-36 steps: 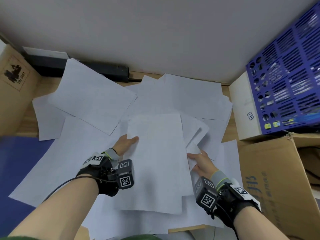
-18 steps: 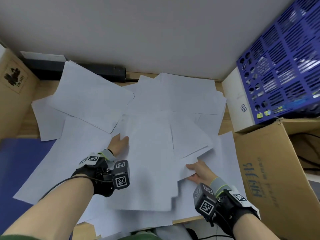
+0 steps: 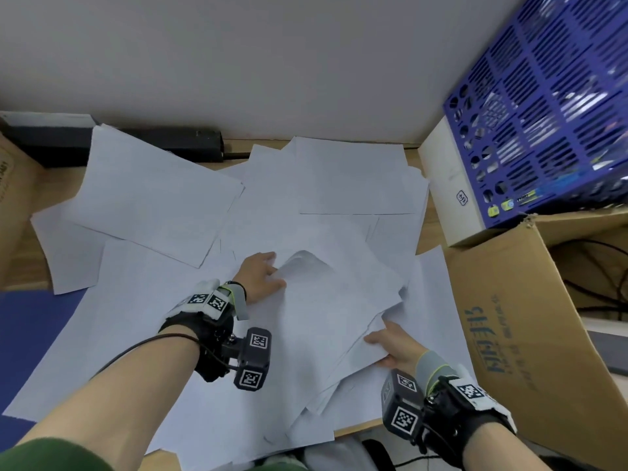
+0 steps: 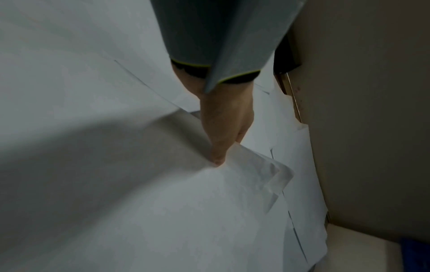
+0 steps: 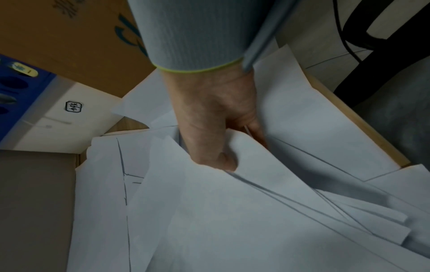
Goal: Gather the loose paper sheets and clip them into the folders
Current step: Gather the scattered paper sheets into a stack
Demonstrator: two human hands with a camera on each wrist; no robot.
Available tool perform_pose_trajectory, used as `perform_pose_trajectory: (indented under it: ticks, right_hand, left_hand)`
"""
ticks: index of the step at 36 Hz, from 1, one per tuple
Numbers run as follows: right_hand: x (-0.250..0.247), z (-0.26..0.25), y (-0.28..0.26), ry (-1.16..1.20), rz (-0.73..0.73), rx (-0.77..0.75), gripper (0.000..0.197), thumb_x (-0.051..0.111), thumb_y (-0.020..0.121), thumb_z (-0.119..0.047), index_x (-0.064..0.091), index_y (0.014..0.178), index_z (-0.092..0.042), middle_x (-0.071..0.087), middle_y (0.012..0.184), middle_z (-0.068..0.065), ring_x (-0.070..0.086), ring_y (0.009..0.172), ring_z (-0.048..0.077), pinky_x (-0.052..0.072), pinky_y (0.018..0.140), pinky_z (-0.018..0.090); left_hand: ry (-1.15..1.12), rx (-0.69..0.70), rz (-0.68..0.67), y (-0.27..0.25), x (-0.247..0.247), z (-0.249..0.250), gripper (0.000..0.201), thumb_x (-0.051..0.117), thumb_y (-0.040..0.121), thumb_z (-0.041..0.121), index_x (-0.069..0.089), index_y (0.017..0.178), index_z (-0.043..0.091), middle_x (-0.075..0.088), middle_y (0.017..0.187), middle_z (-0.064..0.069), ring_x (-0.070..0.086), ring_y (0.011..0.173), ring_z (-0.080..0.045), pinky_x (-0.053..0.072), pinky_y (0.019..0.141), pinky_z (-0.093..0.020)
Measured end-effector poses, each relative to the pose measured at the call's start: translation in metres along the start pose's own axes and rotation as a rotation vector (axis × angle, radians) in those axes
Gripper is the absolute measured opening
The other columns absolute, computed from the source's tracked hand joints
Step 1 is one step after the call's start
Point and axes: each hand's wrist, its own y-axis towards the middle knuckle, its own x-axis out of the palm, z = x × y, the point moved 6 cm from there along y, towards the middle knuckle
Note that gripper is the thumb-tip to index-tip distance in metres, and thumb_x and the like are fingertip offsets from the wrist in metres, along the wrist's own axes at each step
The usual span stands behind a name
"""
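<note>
A wooden desk (image 3: 353, 428) against a pale wall lies almost wholly covered by loose paper sheets (image 3: 153, 205), some overhanging its near edge and others spread to the wall behind. A cardboard box (image 3: 530, 328) hems the desk on the right, with a white box (image 3: 448, 185) and a blue slotted crate (image 3: 543, 107) behind it; a dark blue folder (image 3: 23, 321) shows under the sheets at the desk's left, beside a second carton (image 3: 10, 198). A long black bar (image 3: 190, 144) lines the desk's back edge. At the desk's middle, a gathered bundle of sheets (image 3: 326, 311) rides up off the pile, fanned and uneven at its near end. The left hand (image 3: 260, 277) pinches the bundle's far left corner, thumb on top, and the paper buckles there. The right hand (image 3: 396, 348) grips the bundle's right edge near the cardboard box, thumb over the top sheet and fingers tucked beneath.
</note>
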Motion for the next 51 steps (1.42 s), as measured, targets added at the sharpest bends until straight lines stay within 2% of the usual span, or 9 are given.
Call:
perform_pose_trajectory:
  ticks: [7, 13, 19, 23, 30, 33, 41, 46, 51]
  right_hand:
    - [-0.018, -0.015, 0.013, 0.017, -0.001, -0.112, 0.034, 0.057, 0.089, -0.002, 0.06, 0.121, -0.015, 0.071, 0.109, 0.007, 0.067, 0.101, 0.027, 0.053, 0.091, 0.047]
    - [-0.03, -0.035, 0.023, -0.003, 0.008, -0.254, 0.05, 0.061, 0.088, -0.001, 0.05, 0.127, -0.031, 0.051, 0.135, -0.007, 0.045, 0.129, 0.017, 0.04, 0.108, 0.047]
    - [-0.027, -0.045, 0.032, -0.057, -0.07, -0.229, 0.048, 0.066, 0.087, -0.006, 0.052, 0.132, -0.02, 0.057, 0.127, -0.009, 0.051, 0.123, 0.016, 0.043, 0.105, 0.041]
    - [-0.029, -0.047, 0.036, -0.054, -0.101, -0.227, 0.042, 0.065, 0.088, -0.004, 0.054, 0.123, -0.025, 0.059, 0.118, -0.015, 0.055, 0.104, 0.0, 0.049, 0.084, 0.022]
    - [-0.033, -0.044, 0.045, -0.014, -0.097, -0.172, 0.039, 0.064, 0.087, 0.0, 0.053, 0.118, -0.02, 0.062, 0.115, -0.003, 0.059, 0.107, 0.017, 0.049, 0.097, 0.039]
    - [-0.033, -0.042, 0.047, -0.018, -0.092, -0.146, 0.046, 0.067, 0.085, -0.001, 0.051, 0.125, -0.017, 0.063, 0.116, -0.001, 0.061, 0.106, 0.017, 0.052, 0.091, 0.038]
    - [-0.03, -0.048, 0.042, -0.053, -0.117, -0.16, 0.04, 0.069, 0.086, -0.011, 0.056, 0.121, -0.026, 0.06, 0.123, -0.006, 0.061, 0.11, 0.016, 0.055, 0.087, 0.034]
    - [-0.028, -0.058, 0.037, -0.054, -0.046, -0.189, 0.019, 0.063, 0.092, -0.017, 0.061, 0.11, -0.022, 0.065, 0.121, 0.001, 0.063, 0.107, 0.02, 0.052, 0.094, 0.041]
    - [-0.024, -0.063, 0.032, -0.046, 0.052, -0.215, 0.025, 0.057, 0.095, -0.02, 0.055, 0.12, -0.016, 0.06, 0.11, -0.011, 0.055, 0.1, 0.005, 0.042, 0.093, 0.027]
  left_hand:
    - [0.081, 0.024, 0.022, 0.024, 0.005, 0.014, 0.044, 0.066, 0.082, 0.03, 0.062, 0.118, 0.006, 0.045, 0.144, -0.005, 0.033, 0.136, -0.026, 0.032, 0.11, -0.042]
    - [0.205, 0.078, 0.032, 0.045, 0.005, 0.028, 0.033, 0.063, 0.085, 0.039, 0.069, 0.11, 0.019, 0.034, 0.149, 0.002, 0.028, 0.136, -0.023, 0.029, 0.11, -0.036]
    - [0.247, 0.091, 0.008, 0.067, 0.004, 0.049, 0.042, 0.06, 0.087, 0.042, 0.063, 0.122, 0.02, 0.033, 0.15, -0.002, 0.03, 0.136, -0.026, 0.029, 0.111, -0.039]
    - [0.251, 0.09, 0.01, 0.081, 0.001, 0.058, 0.043, 0.06, 0.086, 0.043, 0.063, 0.122, 0.02, 0.036, 0.148, -0.001, 0.031, 0.135, -0.025, 0.03, 0.11, -0.04]
    - [0.176, 0.04, -0.075, 0.095, 0.003, 0.066, 0.027, 0.053, 0.074, 0.052, 0.058, 0.065, 0.028, 0.064, 0.083, -0.003, 0.058, 0.091, -0.027, 0.046, 0.074, -0.032]
    - [0.142, 0.079, -0.119, 0.091, 0.006, 0.072, 0.005, 0.058, 0.085, 0.036, 0.056, 0.085, 0.032, 0.06, 0.091, 0.001, 0.057, 0.092, -0.024, 0.041, 0.073, -0.029]
    - [0.132, -0.005, -0.172, 0.079, 0.01, 0.053, 0.064, 0.063, 0.085, 0.034, 0.034, 0.141, 0.024, 0.043, 0.142, -0.005, 0.045, 0.126, -0.026, 0.038, 0.102, -0.037]
    - [-0.108, -0.011, -0.04, 0.065, -0.013, 0.034, 0.049, 0.061, 0.083, 0.035, 0.055, 0.125, 0.012, 0.061, 0.119, -0.011, 0.057, 0.11, -0.032, 0.047, 0.094, -0.04]
    - [-0.393, -0.175, 0.307, 0.042, -0.047, -0.021, 0.039, 0.055, 0.092, 0.02, 0.05, 0.129, 0.006, 0.06, 0.118, -0.012, 0.058, 0.108, -0.032, 0.047, 0.087, -0.038]
